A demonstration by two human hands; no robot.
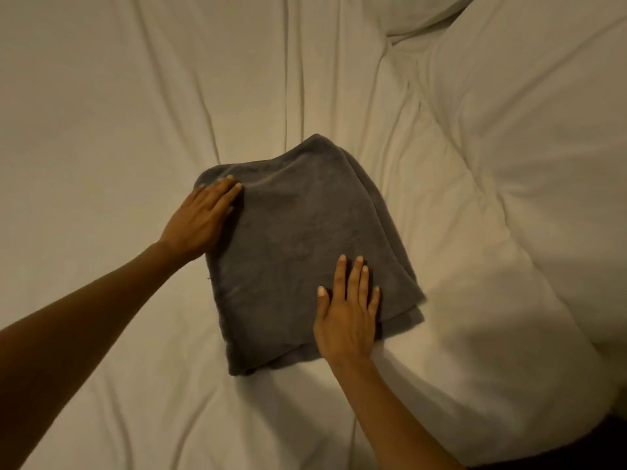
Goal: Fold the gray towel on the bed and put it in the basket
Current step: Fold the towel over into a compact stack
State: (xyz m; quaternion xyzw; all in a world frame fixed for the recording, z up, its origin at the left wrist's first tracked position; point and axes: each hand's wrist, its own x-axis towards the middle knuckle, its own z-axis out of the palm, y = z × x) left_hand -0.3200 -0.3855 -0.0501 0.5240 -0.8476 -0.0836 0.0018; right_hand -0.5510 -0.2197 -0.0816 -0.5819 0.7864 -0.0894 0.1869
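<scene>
Head view: a gray towel [298, 252], already folded into a rough rectangle of several layers, lies flat on a bed [135, 96] covered by a creased white sheet. All positions here are given from the towel. The left hand [200, 222] rests flat on its far-left corner, fingers straight and together, gripping nothing. The right hand [349, 317] lies palm down on its near-right part, fingers extended and slightly spread, likewise holding nothing, only pressing the cloth. Both forearms reach in from the near side. To the right of the towel rises a bunched white duvet [509, 198], its nearest fold just beside the towel's right edge; beyond the towel, at the far right, sits a pillow [417, 11]. No basket is in view.

The fold appears close to finished, with the transfer to the basket not yet begun. The layers do not line up: along the right and near-right edges a lower layer sticks out from under the top one. If the towel is lifted by the top layer alone, the stack would likely slide apart and fall open. The soft, uneven bedding offers little support, so a further fold could drift crooked. The duvet crowding the right edge could snag a corner on the lift. With the basket unseen, the carry means turning away, when a loose hold would let the bundle sag.
</scene>
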